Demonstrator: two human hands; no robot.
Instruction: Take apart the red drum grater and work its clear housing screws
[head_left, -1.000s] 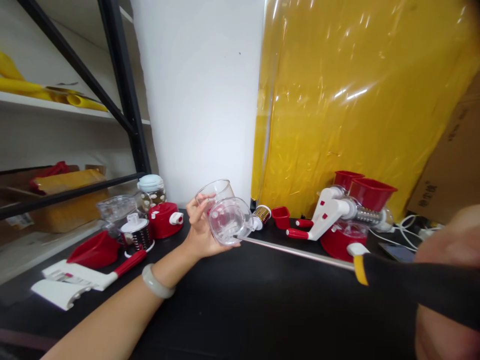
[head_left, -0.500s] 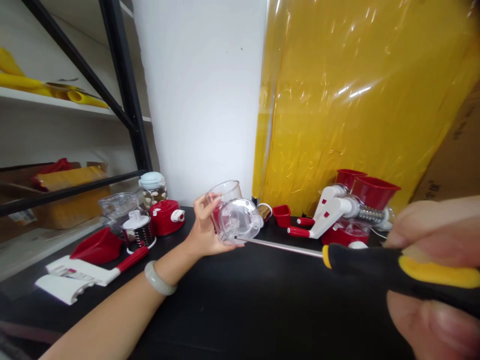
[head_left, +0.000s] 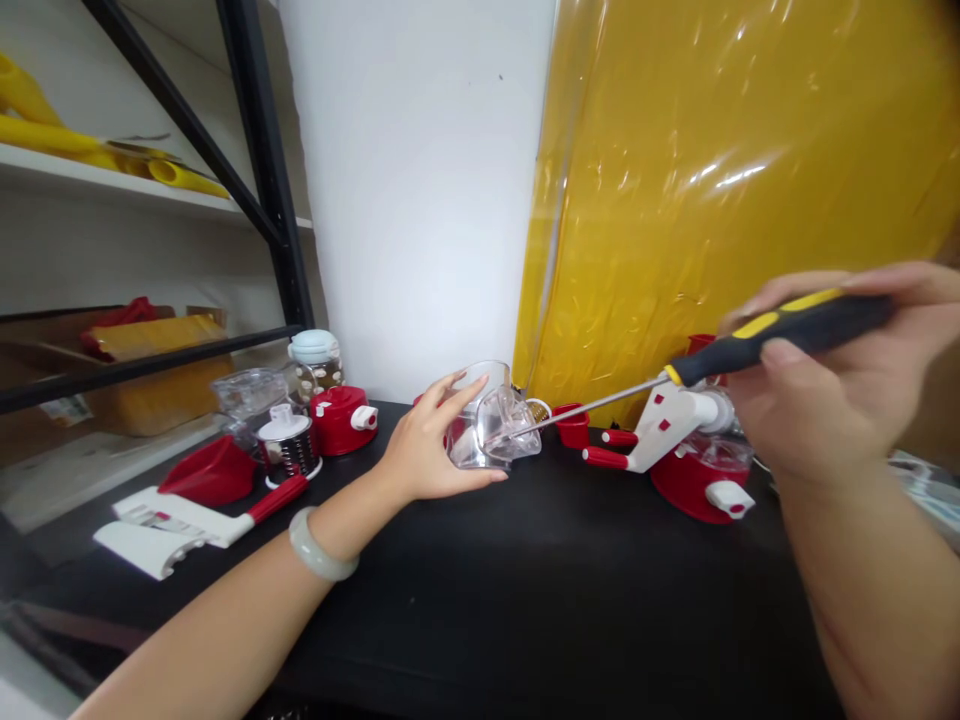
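Observation:
My left hand [head_left: 431,445], with a pale bangle [head_left: 321,545] at the wrist, grips a clear plastic housing [head_left: 491,420] a little above the black table. Its thumb and fingers curve around the housing's near side. In my right hand [head_left: 832,390] is a screwdriver [head_left: 772,335] with a black and yellow handle, held tilted down to the left. The metal shaft reaches into or against the clear housing; whether its tip touches a screw cannot be made out. Behind the housing a drum grater [head_left: 538,410] is partly hidden.
On the left lie a white handle part [head_left: 187,520], a red hopper [head_left: 214,470], a drum grater on a stand [head_left: 287,440] and a red base [head_left: 341,420]. A white-armed grater with red base [head_left: 694,480] stands right. A metal shelf [head_left: 274,240] rises at left.
The screwdriver and right hand have moved away from the camera, the handle now raised higher. The clear housing has turned in the left hand. The view has shifted slightly.

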